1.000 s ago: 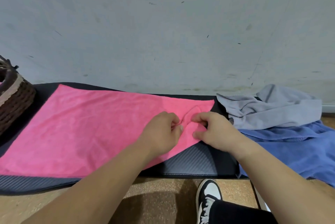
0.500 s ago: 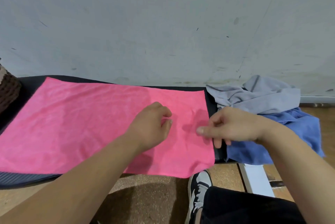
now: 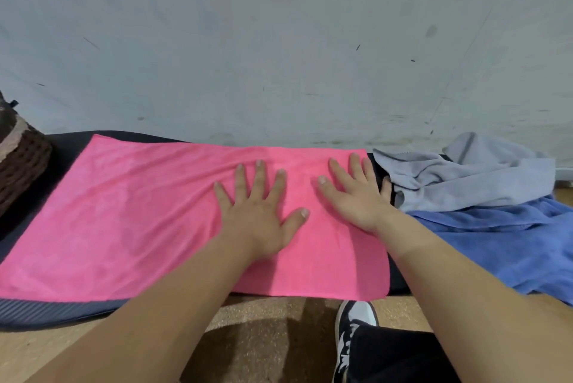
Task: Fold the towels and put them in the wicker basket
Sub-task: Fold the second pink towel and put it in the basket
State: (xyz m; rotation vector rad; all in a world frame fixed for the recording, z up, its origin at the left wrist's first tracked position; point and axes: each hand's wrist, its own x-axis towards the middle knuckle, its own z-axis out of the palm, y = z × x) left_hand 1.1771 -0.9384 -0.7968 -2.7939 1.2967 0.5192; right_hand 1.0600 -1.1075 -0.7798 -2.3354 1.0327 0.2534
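A pink towel [image 3: 130, 215] lies spread flat on a dark mat [image 3: 46, 311]. My left hand [image 3: 257, 212] presses on the towel's right half with its fingers spread straight. My right hand [image 3: 356, 193] lies flat near the towel's right edge, fingers straight, its little finger over the edge on the mat. A crumpled grey towel [image 3: 471, 175] and a blue towel [image 3: 508, 237] lie in a heap to the right. The dark wicker basket [image 3: 18, 162] stands at the far left, partly cut off by the frame.
A grey wall [image 3: 279, 41] rises right behind the mat. In front lies a cork-coloured floor [image 3: 263, 336], with my black and white shoe [image 3: 353, 330] and dark trouser leg at the bottom right.
Both hands went from pinching the pink towel's right corner to lying flat on it with straight fingers. The folded-in corner has been spread out, so the towel now lies flat.
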